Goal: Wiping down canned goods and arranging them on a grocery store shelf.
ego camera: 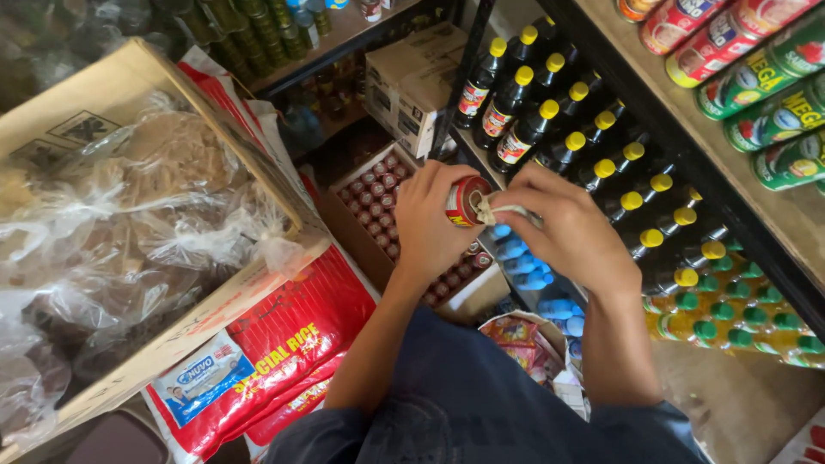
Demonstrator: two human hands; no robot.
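Two hands meeting, left hand [427, 225] clasping small red can [465, 203], right hand [569, 230] pinching pale cloth [509, 210] against can's end

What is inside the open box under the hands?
The open box holds rows of small cans with red tops. The left hand, gripping a red can, covers the middle rows, so whether the box is full there cannot be seen.

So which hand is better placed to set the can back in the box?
Probably the left hand: it already grips the small red can directly above the open box of cans. The right hand holds a cloth against the can.
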